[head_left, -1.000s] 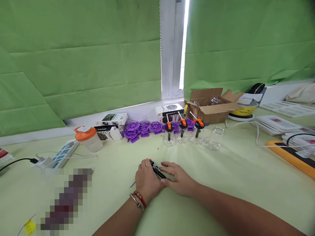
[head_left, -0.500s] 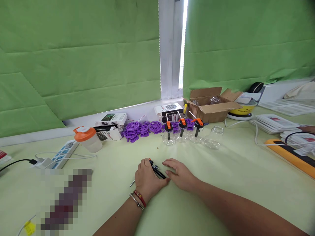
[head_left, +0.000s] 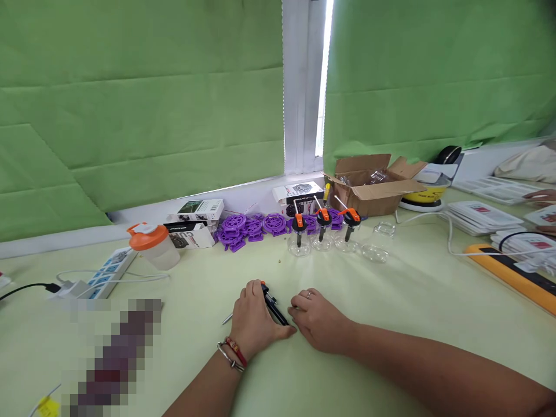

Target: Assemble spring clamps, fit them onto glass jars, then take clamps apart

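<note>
Green-covered wall [head_left: 174,104], bright gap beside white frame [head_left: 299,87].

1 black tool [head_left: 275,308] — orange-ended, slanted, partly covered, on pale-green tabletop [head_left: 195,307]

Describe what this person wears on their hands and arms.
The left hand has a silver-coloured bangle and a red bracelet at its wrist. The right hand wears a slim ring. Neither hand is gloved.

The left hand [head_left: 254,318] rests over a black tool [head_left: 274,307] on the pale green table [head_left: 208,289]. The right hand [head_left: 320,320], fingers curled, lies just beside it. Purple plastic parts [head_left: 234,230] line the back.
</note>
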The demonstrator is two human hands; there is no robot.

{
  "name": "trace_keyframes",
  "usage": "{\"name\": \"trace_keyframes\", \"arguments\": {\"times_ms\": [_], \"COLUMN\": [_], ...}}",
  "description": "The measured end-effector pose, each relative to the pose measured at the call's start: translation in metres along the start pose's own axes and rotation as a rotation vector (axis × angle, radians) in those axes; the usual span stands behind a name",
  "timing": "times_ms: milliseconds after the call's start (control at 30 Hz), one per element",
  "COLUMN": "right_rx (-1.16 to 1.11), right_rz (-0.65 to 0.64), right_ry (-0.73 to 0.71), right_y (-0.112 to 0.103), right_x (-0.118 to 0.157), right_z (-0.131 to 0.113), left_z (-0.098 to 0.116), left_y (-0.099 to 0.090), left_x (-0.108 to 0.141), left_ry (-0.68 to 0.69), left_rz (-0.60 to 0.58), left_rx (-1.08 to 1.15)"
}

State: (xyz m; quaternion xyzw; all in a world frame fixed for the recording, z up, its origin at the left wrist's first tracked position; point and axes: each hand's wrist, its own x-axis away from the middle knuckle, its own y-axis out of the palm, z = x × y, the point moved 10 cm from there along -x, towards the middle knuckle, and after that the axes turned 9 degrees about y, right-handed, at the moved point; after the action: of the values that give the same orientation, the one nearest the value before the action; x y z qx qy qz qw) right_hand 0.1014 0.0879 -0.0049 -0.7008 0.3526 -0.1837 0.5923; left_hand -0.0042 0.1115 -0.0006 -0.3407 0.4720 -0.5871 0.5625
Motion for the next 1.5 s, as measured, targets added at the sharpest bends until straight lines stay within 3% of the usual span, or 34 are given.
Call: {"name": "trace_keyframes", "arguments": {"times_ms": [133,267,467,700,867,1033,1267,1500], "right_rx": [0.072,0.091,-0.049,-0.232,-0.219,-0.299,-0.335,-0.254], "right_rz": [-0.022,0.015,0.115,-0.085,-0.014,0.121,0.085,0.047], "right_ry": [0.0,0.129,0.257,0.393,0.426,0.498,0.391,0.273], "right_y": [-0.001,-0.004,-0.013,0.016,0.001,-0.021,-0.025,-0.029], "right_x": [-0.006,-0.023,-0.031,-0.027,-0.022,-0.013,-0.036,-0.056], "right_z": [0.002,0.02,0.031,0.026,0.054,0.105,0.123,0.109], "left_z": [0.001,-0.001,-0.003,-0.006,-0.025,-0.027,-0.023,-0.024], "left_y": [0.001,0.001,0.002,0.001,-0.004,-0.009,-0.009,-0.009], "left_x": [-0.001,-0.001,0.0,0.0,0.0,-0.004,-0.008,-0.008], "left_ry": [-0.003,0.007,-0.033,-0.055,-0.151,-0.165,-0.103,-0.1], "left_rz": [0.002,0.025,0.013,0.06,0.07,0.121,0.177,0.182], "left_rx": [0.017,-0.004,-0.031,-0.104,-0.117,-0.149,-0.229,-0.243]}}
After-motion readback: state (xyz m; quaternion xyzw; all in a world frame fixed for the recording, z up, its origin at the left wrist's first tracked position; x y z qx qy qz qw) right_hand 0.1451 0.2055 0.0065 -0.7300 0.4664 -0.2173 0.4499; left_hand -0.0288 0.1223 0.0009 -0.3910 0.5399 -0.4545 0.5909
